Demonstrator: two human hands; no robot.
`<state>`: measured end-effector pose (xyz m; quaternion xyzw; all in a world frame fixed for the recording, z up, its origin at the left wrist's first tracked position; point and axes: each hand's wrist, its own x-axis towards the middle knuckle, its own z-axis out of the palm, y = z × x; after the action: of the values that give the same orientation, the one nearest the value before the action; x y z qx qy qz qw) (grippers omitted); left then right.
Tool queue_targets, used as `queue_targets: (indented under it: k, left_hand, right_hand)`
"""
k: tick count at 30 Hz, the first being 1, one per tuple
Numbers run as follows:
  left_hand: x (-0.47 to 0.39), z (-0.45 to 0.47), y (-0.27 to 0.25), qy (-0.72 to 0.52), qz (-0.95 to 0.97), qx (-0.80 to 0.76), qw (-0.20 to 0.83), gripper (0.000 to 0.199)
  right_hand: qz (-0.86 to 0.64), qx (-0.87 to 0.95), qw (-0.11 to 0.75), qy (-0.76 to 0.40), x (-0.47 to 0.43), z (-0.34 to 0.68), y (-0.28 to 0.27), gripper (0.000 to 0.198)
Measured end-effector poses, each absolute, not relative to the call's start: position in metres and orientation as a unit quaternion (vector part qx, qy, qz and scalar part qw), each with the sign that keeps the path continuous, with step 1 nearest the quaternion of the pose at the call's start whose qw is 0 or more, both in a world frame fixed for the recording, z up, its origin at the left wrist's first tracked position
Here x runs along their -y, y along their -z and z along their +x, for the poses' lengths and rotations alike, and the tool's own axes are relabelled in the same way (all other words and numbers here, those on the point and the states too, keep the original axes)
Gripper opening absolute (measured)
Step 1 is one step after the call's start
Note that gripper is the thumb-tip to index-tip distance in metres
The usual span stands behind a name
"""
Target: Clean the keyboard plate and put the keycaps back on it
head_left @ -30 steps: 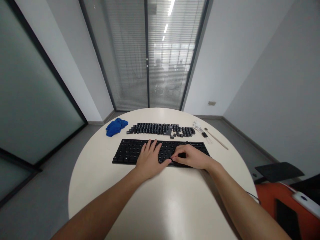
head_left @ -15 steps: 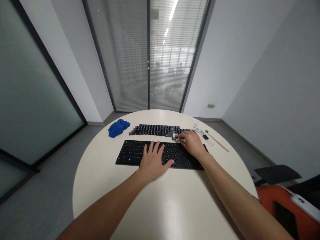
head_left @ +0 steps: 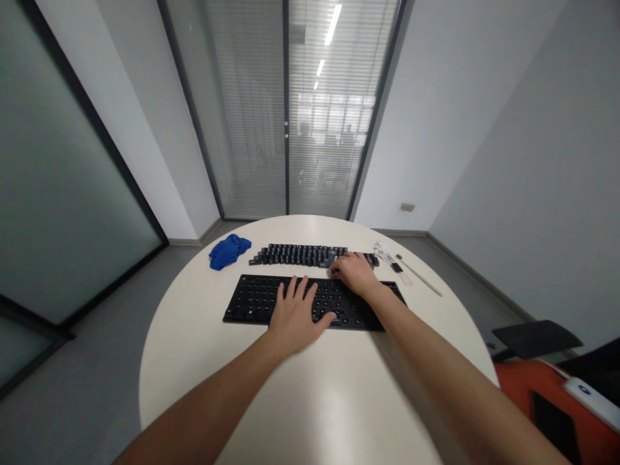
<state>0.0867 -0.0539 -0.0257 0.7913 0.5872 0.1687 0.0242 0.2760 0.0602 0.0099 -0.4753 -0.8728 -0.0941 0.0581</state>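
The black keyboard base point(head_left: 254, 300), its keycaps mostly off, lies across the round table. My left hand point(head_left: 294, 318) rests on its middle with fingers spread flat and holds nothing. Just beyond the base, rows of loose black keycaps point(head_left: 295, 254) are laid out. At the right part of these rows is my right hand point(head_left: 356, 274), its fingers curled down and pinched together. A small dark keycap point(head_left: 333, 272) shows at its fingertips, partly hidden. My right wrist and forearm cover the base's right part.
A crumpled blue cloth point(head_left: 229, 251) is on the table's left. On the right lie a small black-ended tool with wire loops point(head_left: 397, 267), some whitish small items point(head_left: 382, 248) and a thin wooden-handled brush point(head_left: 420, 276). An orange chair point(head_left: 523, 387) stands at the lower right.
My right hand has moved left along the keycap rows and now covers the loose keycaps that showed by its fingertips. My left hand has stayed on the base.
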Motion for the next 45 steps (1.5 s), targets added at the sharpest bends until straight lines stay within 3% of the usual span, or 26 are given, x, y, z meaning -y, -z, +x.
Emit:
queue_targets:
  k: [7, 14, 24, 45]
  left_hand:
    - [0.055, 0.087, 0.025, -0.166, 0.792, -0.587, 0.022, 0.076]
    - [0.054, 0.088, 0.025, -0.162, 0.790, -0.591, 0.019, 0.073]
    - [0.054, 0.086, 0.025, -0.158, 0.793, -0.589, 0.002, 0.073]
    - [0.055, 0.086, 0.024, -0.140, 0.794, -0.591, -0.024, 0.069]
  right_hand:
    - [-0.465, 0.875, 0.135, 0.021, -0.045, 0.287, -0.019, 0.023]
    - [-0.418, 0.832, 0.249, -0.268, -0.005, 0.314, -0.023, 0.022]
    - [-0.383, 0.807, 0.176, -0.414, 0.008, 0.324, -0.013, 0.029]
    - [-0.400, 0.837, 0.143, -0.346, 0.014, 0.321, -0.016, 0.019]
